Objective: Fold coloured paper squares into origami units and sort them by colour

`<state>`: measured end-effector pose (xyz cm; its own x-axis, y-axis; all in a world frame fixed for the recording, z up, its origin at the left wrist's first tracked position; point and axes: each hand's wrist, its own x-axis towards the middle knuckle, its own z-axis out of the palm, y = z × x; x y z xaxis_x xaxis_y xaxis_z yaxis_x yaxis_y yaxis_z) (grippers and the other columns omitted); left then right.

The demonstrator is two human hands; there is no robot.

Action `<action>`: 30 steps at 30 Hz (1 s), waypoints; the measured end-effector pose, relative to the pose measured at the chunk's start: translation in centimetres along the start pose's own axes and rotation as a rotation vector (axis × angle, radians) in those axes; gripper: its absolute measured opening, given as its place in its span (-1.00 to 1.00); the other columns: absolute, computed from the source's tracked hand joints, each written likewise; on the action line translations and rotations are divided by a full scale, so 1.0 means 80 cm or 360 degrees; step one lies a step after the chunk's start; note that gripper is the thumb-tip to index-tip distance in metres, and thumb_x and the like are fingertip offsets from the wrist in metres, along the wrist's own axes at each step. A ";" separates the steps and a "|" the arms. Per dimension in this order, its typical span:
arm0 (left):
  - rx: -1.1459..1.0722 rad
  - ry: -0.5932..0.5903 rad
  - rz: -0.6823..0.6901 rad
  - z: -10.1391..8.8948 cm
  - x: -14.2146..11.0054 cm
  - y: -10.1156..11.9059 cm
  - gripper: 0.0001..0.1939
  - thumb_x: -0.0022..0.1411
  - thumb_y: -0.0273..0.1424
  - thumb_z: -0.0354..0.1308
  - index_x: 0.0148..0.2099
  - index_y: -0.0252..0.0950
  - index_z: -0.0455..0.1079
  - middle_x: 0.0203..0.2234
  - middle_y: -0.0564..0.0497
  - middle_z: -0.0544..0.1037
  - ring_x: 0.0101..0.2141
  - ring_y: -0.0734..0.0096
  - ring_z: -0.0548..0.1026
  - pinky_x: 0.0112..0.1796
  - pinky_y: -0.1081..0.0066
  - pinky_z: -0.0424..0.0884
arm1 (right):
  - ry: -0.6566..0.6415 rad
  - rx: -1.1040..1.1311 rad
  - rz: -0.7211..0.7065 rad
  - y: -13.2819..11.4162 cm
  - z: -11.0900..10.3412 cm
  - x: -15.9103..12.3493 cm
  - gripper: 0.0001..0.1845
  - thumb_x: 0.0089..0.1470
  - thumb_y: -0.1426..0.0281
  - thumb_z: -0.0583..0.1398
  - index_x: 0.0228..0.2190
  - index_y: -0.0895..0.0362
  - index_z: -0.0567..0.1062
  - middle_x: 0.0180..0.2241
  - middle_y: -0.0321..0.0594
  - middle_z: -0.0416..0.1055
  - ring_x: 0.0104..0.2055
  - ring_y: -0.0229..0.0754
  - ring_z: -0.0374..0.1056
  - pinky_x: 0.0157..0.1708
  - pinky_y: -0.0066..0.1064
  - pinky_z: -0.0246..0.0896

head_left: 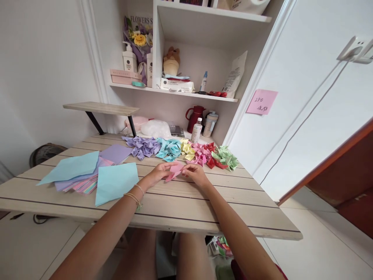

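A partly folded pink origami paper (174, 171) is held between my two hands, just above the wooden desk. My left hand (158, 174) grips its left side, with bracelets on that wrist. On the right side, my right hand (196, 174) pinches the paper's edge. Behind my hands lie folded paper pieces sorted by colour: purple (143, 147), light blue (169, 148), yellow (188, 149), pink (199, 153), red (215, 161) and green (226, 157). Left of me are a light blue sheet (116, 182) and a fanned stack of coloured paper (84, 182).
The wooden desk (180, 206) has a small raised shelf (101, 108) at its left. At the back stand a bottle (196, 131), a dark red jug (194, 118) and a tumbler (210, 124). A pink note (262, 102) sticks to the right wall.
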<state>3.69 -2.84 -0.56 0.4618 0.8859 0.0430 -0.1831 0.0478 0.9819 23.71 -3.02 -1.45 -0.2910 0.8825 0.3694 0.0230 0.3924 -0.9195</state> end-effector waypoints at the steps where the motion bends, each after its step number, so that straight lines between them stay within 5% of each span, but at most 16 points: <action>1: 0.0001 -0.0035 -0.0013 0.001 -0.001 -0.001 -0.39 -0.20 -0.47 0.33 0.00 -0.24 0.40 -0.17 -0.12 0.52 -0.43 0.39 0.50 -0.37 0.42 0.36 | 0.0028 0.0007 0.0023 0.000 -0.002 0.001 -0.74 -0.21 0.18 0.31 -0.54 0.13 0.51 -0.54 -0.26 0.44 -0.53 -0.27 0.30 -0.48 -0.41 0.25; 6: 0.0059 -0.0055 -0.0015 0.001 0.000 -0.005 -0.39 -0.07 -0.36 0.30 0.08 -0.26 0.32 -0.27 -0.11 0.54 -0.51 0.46 0.48 -0.47 0.50 0.33 | 0.0074 0.0021 0.0143 0.003 -0.003 0.004 -0.68 -0.23 0.15 0.32 -0.57 0.15 0.42 -0.61 -0.32 0.38 -0.55 -0.29 0.29 -0.55 -0.47 0.20; 11: 0.0100 -0.0007 0.0081 0.003 0.003 -0.011 -0.39 -0.02 -0.25 0.27 0.10 -0.29 0.30 -0.19 -0.15 0.52 -0.32 0.35 0.51 -0.38 0.50 0.38 | 0.0144 0.0119 0.0148 0.010 0.002 0.004 -0.61 -0.33 0.20 0.37 -0.46 0.12 0.39 -0.60 -0.37 0.38 -0.57 -0.31 0.29 -0.53 -0.47 0.22; 15: 0.0056 0.0036 0.0149 0.007 0.003 -0.016 -0.08 -0.07 -0.37 0.32 0.28 -0.18 -0.07 -0.09 -0.20 0.48 -0.32 0.34 0.51 -0.37 0.42 0.42 | 0.0164 0.0092 0.0165 0.010 0.004 0.003 -0.56 -0.28 0.20 0.35 -0.34 0.11 0.38 -0.59 -0.37 0.40 -0.59 -0.28 0.32 -0.55 -0.44 0.25; 20: 0.0038 0.0115 0.0136 0.009 0.003 -0.019 0.06 -0.01 -0.36 0.29 0.31 -0.08 -0.41 -0.04 -0.25 0.43 -0.34 0.33 0.52 -0.46 0.40 0.46 | 0.0266 -0.0111 0.0096 0.006 0.007 0.002 -0.57 -0.24 0.21 0.31 -0.28 0.13 0.43 -0.31 -0.20 0.47 -0.54 -0.28 0.38 -0.54 -0.44 0.28; 24: 0.0115 0.0101 0.0174 0.008 0.006 -0.022 0.10 -0.06 -0.38 0.31 0.31 -0.13 -0.40 -0.03 -0.30 0.41 -0.28 0.24 0.52 -0.44 0.34 0.48 | 0.0228 -0.0164 0.0111 0.004 0.009 0.001 -0.53 -0.19 0.21 0.29 -0.20 0.14 0.44 -0.32 -0.17 0.48 -0.48 -0.22 0.41 -0.47 -0.39 0.34; 30: 0.0365 0.0136 0.0422 0.009 0.006 -0.026 0.04 -0.25 -0.49 0.40 0.26 -0.21 -0.04 0.02 -0.31 0.36 -0.10 0.10 0.46 -0.20 0.23 0.45 | 0.0166 0.0028 0.0216 -0.002 0.018 -0.002 -0.44 -0.19 0.19 0.29 -0.10 0.09 0.40 -0.06 -0.11 0.37 -0.35 -0.20 0.43 -0.40 -0.36 0.42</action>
<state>4.90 -2.84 -2.46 0.3481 0.8895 0.2960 -0.0827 -0.2854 0.9548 22.35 -3.58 -1.59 -0.1857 0.9495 0.2530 0.0381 0.2642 -0.9637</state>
